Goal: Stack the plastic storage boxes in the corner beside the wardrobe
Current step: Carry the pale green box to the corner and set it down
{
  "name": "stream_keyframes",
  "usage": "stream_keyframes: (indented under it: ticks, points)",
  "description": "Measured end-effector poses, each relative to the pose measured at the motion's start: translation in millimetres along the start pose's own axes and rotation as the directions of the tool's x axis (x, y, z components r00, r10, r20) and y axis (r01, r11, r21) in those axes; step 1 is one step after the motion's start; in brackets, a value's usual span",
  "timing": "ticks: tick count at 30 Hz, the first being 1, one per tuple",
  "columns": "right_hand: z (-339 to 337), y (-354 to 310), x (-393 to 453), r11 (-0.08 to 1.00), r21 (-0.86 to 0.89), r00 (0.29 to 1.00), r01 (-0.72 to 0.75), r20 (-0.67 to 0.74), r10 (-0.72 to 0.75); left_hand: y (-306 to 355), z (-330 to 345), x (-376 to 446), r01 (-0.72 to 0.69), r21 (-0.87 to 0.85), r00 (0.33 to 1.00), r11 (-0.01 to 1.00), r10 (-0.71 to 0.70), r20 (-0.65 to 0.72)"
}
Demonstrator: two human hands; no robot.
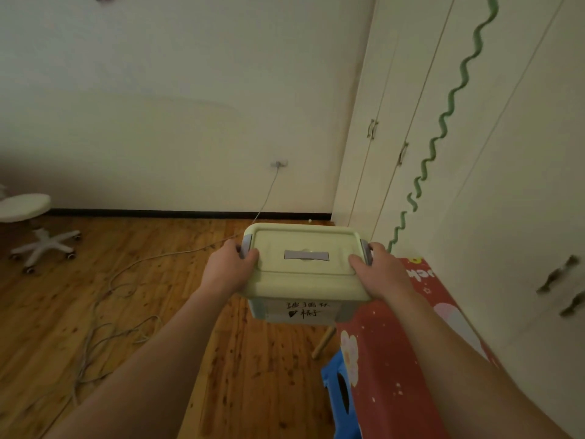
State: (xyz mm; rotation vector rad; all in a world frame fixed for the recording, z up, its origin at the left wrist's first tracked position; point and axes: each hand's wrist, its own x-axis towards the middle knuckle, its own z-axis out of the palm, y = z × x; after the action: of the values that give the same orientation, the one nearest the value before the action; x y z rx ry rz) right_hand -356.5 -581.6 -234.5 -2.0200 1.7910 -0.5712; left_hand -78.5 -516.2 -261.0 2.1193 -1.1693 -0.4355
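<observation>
Fingers of both hands are wrapped over the short ends of the box (305, 267): the left hand (229, 269) grips the left end beside its grey latch, the right hand (378, 272) grips the right end at the other latch, thumbs lying on the lid. Neither hand is nearer than the other; the box sits squarely between them, held up in the air in front of the person, above the floor (158, 296) and just left of a red carton (399, 343).

Its long axis runs left to right across the view, roughly parallel to the back wall. The lid faces up and about level, with the grey handle (306, 255) lying along that same axis. The near long side, with handwriting on it, faces the person.

The corner (332, 217) where wall meets wardrobe (443, 153) lies ahead and slightly right of the box, past its far edge. No other box shows there, so by my judgement this one goes down first, carried forward with its right end set close to the wardrobe.

A cable (126, 270) trails across the floor to the left.
</observation>
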Motion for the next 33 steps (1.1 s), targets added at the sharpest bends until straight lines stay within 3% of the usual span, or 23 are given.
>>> stream_keyframes:
  ticks: [18, 33]
  points:
    - [57.9, -94.4, 206.3, 0.996, -0.032, 0.996, -0.077, -0.055, 0.076, 2.7, -3.2, 258.3, -0.118, 0.025, 0.988, 0.993, 0.115, 0.100]
    - [82.6, -100.6, 340.8, 0.993, -0.007, 0.993, -0.115, -0.037, 0.114, 29.6, 35.6, 388.6, -0.152, 0.035, 0.975, 0.988, 0.144, 0.171]
